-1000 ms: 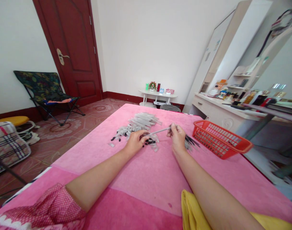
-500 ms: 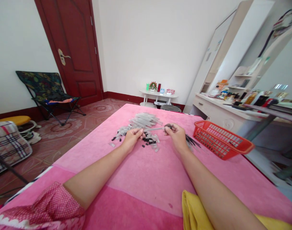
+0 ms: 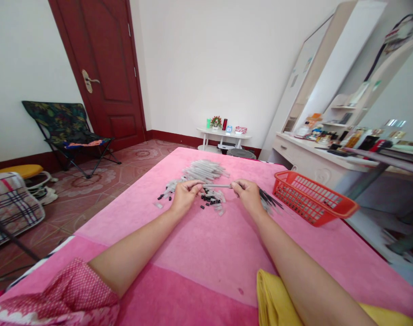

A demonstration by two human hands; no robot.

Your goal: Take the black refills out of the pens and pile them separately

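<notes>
Left hand (image 3: pixel 186 195) pinches one end of a slim grey tube (image 3: pixel 217 185) between thumb and forefinger; right hand (image 3: pixel 249 194) has a like fingertip pinch on the other end. Tube sits in the gap between the two hands, above the pink cloth (image 3: pixel 209 244). Long axis runs side to side, left fingertips to right fingertips, close to level, roughly square to the forearms. Both ends are covered by fingers, so can't tell which is the tip, or whether some small part is pinched along with it. To handle it well, I'd say: grip right near the ends, keep both pinches on one line, apply any push or pull straight along the axis, no sideways bend; a light but firm hold should do, since something this thin could roll or flex. Good to keep the fingertips clear of the loose bits as well: black pieces (image 3: pixel 213 200) and clear pieces (image 3: pixel 221 195) lie between the hands, on the near side of the tube. Tube pile (image 3: pixel 204 170) is just beyond the left fingertips, mostly sideways too. Dark rods (image 3: pixel 270 198) slant out beside the right hand, partly hidden by it; red basket (image 3: pixel 296 203) farther out to its right.
</notes>
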